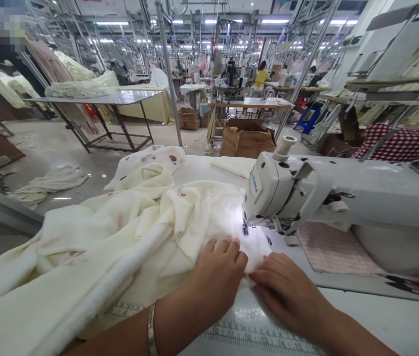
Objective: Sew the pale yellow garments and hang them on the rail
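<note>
A large piece of cream fleece fabric (180, 217) with small reddish prints lies bunched over the left of the sewing table, its front edge near the lit needle area. The white sewing machine (269, 188) stands over the fabric's right part. My left hand (220, 267) rests on the fabric just in front of the presser foot (245, 229), its fingers side by side and slightly bent. Right of it, my right hand (283, 287) is closed at the fabric's corner, fingertips on the edge; the thumb is partly hidden. A printed ruler scale (246, 333) runs along the table beneath my wrists.
A pink checked cloth (337, 249) lies under the machine arm. Red checked fabric (402, 141) hangs behind it at right. Beyond stand a brown carton (244, 138) and a metal table (131, 97). Cloth (54, 183) lies on the floor at left. A person in yellow (261, 75) is far back.
</note>
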`<state>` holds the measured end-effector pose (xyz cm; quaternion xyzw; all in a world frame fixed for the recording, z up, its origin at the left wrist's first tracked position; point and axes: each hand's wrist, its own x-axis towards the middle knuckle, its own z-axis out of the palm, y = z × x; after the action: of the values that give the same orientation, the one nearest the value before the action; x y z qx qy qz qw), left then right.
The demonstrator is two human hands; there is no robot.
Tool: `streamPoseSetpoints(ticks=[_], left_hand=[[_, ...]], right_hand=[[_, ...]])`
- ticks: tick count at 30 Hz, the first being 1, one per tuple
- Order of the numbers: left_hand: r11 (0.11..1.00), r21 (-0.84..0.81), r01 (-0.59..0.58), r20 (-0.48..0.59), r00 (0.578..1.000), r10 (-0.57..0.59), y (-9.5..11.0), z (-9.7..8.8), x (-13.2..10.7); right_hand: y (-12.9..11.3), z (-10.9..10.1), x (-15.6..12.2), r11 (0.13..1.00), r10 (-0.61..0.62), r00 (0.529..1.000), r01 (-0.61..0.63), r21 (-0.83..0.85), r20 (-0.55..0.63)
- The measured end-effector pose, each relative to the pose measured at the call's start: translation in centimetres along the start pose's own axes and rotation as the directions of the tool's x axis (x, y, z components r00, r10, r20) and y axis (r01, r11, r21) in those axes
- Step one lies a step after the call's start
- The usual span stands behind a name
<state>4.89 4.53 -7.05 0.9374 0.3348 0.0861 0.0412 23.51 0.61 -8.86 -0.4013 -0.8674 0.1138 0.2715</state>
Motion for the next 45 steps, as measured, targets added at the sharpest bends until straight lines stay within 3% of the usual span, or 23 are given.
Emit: streamPoseSetpoints(ticks=[4,13,19,29,34,39,43,45], left_hand=[[1.000,0.020,0.015,0.033,0.999,-0.016,-0.2,0.7,-0.1],[0.998,-0.042,0.052,0.019,0.999,-0.051,0.0,1.0,-0.5],[0.989,-0.136,0.057,0.013,0.998,-0.056,-0.1,1.2,-0.8],[0.975,-0.219,0.030,-0.048,0.998,-0.041,-4.7,2.0,3.8],[0.968,-0.251,-0.003,-0.045,0.999,-0.009,-4.3,2.1,3.1],[0.972,-0.233,0.000,-0.063,0.998,-0.015,-3.9,2.3,2.7],[0.987,-0.160,-0.013,-0.136,0.991,-0.009,-3.8,2.5,2.9],[0.989,-0.120,-0.085,-0.195,0.979,0.060,-3.9,2.6,3.0]], right_hand=[[0.0,0.1,0.0,0.999,0.049,0.999,-0.049,-0.002,-0.021],[0.0,1.2,0.1,0.975,-0.089,0.992,0.070,-0.211,-0.084],[0.0,0.9,0.1,0.940,-0.175,0.984,0.156,-0.304,-0.036],[3.5,0.1,2.7,0.938,0.075,0.991,-0.034,-0.346,0.106],[3.0,0.0,2.0,0.963,0.118,0.982,-0.077,-0.259,0.146],[2.8,0.4,1.4,0.975,0.125,0.986,-0.101,-0.199,0.111],[2.8,0.6,1.3,0.978,0.133,0.988,-0.118,-0.170,0.081],[2.6,0.6,1.3,0.979,0.147,0.987,-0.136,-0.154,0.065]])
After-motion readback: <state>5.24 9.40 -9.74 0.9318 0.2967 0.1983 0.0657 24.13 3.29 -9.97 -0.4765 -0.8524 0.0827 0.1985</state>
